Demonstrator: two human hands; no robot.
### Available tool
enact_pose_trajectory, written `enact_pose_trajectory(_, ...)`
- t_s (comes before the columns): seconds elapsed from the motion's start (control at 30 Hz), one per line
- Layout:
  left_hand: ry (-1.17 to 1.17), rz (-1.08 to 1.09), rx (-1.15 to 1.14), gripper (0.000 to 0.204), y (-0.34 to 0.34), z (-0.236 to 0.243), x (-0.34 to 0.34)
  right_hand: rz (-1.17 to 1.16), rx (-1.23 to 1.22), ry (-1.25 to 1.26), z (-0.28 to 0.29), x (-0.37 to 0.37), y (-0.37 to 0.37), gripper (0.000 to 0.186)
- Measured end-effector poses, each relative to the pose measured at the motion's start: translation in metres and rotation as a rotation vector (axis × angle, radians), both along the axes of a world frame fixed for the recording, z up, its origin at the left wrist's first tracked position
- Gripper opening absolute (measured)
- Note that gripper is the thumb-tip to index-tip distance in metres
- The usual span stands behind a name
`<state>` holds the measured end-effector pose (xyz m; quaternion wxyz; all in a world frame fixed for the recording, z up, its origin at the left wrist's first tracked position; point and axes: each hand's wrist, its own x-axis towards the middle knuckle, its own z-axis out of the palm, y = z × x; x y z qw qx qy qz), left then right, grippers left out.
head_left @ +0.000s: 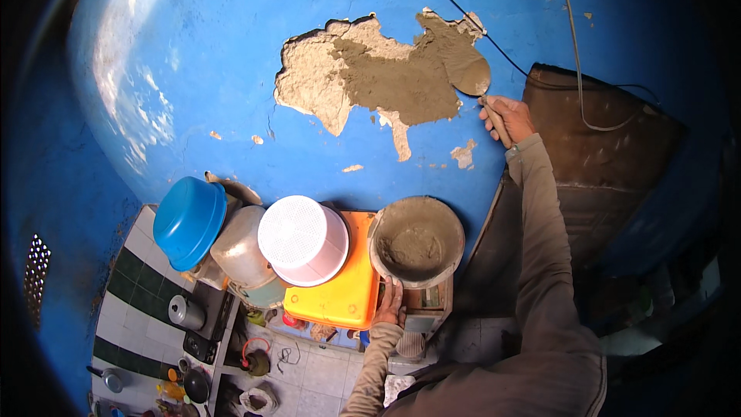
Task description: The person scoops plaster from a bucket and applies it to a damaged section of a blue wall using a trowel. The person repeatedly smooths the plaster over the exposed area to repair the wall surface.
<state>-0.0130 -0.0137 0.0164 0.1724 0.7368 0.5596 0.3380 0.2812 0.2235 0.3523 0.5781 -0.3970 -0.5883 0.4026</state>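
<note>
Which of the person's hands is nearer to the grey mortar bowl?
Left. The left hand is at the near edge of the mortar bowl; the right hand is farther off, up by the wall, gripping a trowel.

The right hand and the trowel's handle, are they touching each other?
Touching. The head view shows the right hand with its fingers wrapped around the trowel's handle.
</note>
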Motion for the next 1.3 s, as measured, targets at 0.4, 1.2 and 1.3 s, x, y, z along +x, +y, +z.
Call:
enact_pose_trajectory(0.4, 0.011, 0.012, 0.004, 0.077, -0.002, 0.0, -0.002, -0.271, 0.234, -0.264, 0.001, -0.04, -0.017, 0.035)
enact_pose_trajectory(1.2, -0.013, 0.019, 0.053, 0.077, -0.001, -0.002, -0.001, -0.497, 0.202, -0.318, -0.051, -0.046, -0.004, 0.03)
enact_pose_trajectory(1.3, -0.017, 0.02, 0.056, 0.078, 0.0, 0.004, 0.0, -0.562, 0.34, -0.489, -0.046, -0.05, 0.003, 0.03)
